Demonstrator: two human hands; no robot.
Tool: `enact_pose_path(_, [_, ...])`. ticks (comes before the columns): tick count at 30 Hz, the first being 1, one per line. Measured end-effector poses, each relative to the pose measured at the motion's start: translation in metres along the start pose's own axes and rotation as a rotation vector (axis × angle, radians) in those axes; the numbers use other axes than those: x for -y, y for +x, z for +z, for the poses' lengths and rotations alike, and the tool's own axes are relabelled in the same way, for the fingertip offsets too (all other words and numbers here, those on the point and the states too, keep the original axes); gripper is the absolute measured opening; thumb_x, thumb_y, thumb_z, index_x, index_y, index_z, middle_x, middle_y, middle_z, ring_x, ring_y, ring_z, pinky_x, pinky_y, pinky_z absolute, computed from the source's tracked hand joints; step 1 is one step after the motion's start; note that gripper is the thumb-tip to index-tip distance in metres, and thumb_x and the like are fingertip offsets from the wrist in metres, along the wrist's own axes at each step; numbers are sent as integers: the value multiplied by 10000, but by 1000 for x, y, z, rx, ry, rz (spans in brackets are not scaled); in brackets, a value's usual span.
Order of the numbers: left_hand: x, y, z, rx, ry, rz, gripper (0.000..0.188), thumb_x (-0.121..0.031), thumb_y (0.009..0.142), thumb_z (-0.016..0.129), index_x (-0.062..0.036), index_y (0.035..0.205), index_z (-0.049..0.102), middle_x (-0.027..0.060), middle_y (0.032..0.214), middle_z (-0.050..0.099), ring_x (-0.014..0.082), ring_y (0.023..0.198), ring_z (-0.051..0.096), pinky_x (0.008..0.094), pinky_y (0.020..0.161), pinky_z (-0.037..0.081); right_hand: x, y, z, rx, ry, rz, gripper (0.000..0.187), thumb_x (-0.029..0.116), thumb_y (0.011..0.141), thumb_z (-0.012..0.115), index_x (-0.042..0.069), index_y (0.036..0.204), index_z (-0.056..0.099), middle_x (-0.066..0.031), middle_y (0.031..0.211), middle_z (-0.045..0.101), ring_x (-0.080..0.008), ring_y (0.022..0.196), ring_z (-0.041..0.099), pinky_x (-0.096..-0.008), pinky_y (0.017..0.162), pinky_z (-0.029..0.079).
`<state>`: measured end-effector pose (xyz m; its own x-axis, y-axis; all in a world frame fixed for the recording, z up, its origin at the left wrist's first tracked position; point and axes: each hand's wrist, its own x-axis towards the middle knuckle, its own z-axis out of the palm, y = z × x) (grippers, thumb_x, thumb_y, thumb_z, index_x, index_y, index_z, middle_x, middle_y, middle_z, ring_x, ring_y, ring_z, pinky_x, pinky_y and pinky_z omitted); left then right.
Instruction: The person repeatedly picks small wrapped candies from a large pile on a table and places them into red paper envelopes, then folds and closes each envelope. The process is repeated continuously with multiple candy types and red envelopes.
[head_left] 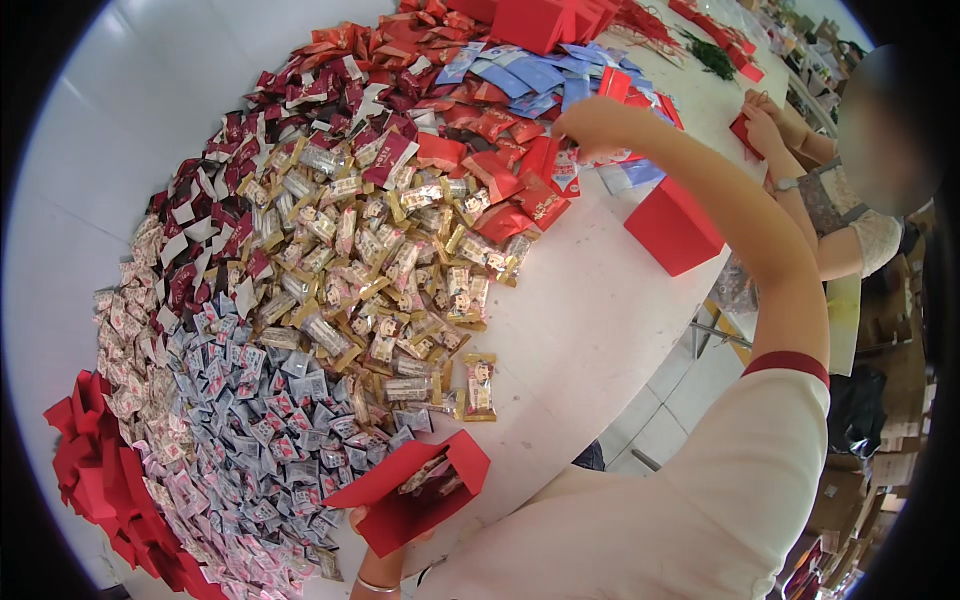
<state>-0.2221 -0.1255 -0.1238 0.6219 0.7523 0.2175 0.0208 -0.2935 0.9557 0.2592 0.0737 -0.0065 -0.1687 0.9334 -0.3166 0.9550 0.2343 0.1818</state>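
Observation:
My left hand (385, 562), with a bangle at its wrist, grips an open red paper box (420, 505) from below, near the table's front edge. Wrapped pieces (432, 474) show inside the box. My right arm reaches far across the table. Its hand (605, 128) is closed, fingers curled downward over red packets (540, 200) and a small red-and-white packet (565, 172); whether it pinches one is hidden. Beside these lies a heap of gold-ended clear-wrapped sweets (380, 260), with one gold-ended sweet (480, 387) apart from it. Blue packets (520, 75) lie beyond my right hand.
Piles of maroon packets (215, 200), grey-blue packets (270, 400) and pale pink packets (210, 510) cover the table's left. Red folded boxes (100, 480) lie at lower left. A red box (675, 228) stands at the right edge. Across it, another person's hands (765, 125) hold something red.

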Motion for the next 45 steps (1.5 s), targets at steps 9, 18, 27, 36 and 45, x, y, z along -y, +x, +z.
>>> enact_pose_path(9, [5,-7,-3,15,44,91,753,-259,744,620,6,1299,186,201,1297,344,332,1195,369,410,1003,299,25,33,47,-363,-364,-312,139,143,702,588,73,821,605,-83,914,586,-301,794,601,-398,615,484])
enact_pose_path(18, [31,-43,2,-168,183,68,802,-201,676,723,-43,1194,131,185,1238,335,318,1115,429,384,922,370,3,-47,-41,-731,679,78,166,114,767,578,60,924,576,-59,710,541,-144,644,528,-291,594,408])
enact_pose_path(27, [-44,10,4,-535,144,502,955,-597,641,668,-116,1283,150,240,1287,282,375,1190,335,511,979,256,170,-131,-72,-495,1770,-391,120,116,762,599,15,812,557,30,574,478,-40,497,407,-208,448,302])
enact_pose_path(36, [-99,28,-5,-578,118,208,189,-106,846,548,5,999,553,121,1033,570,187,894,546,264,808,396,308,-137,-57,-487,1883,-699,294,53,771,653,22,1009,482,-31,909,508,-74,721,485,-220,590,424])
enact_pose_path(45, [-72,24,24,-782,-241,215,227,-204,936,417,-10,1034,485,29,961,539,62,855,475,221,770,383,337,-131,-20,-890,580,-468,637,123,460,743,51,1040,489,-87,951,466,-270,839,506,-327,574,432])
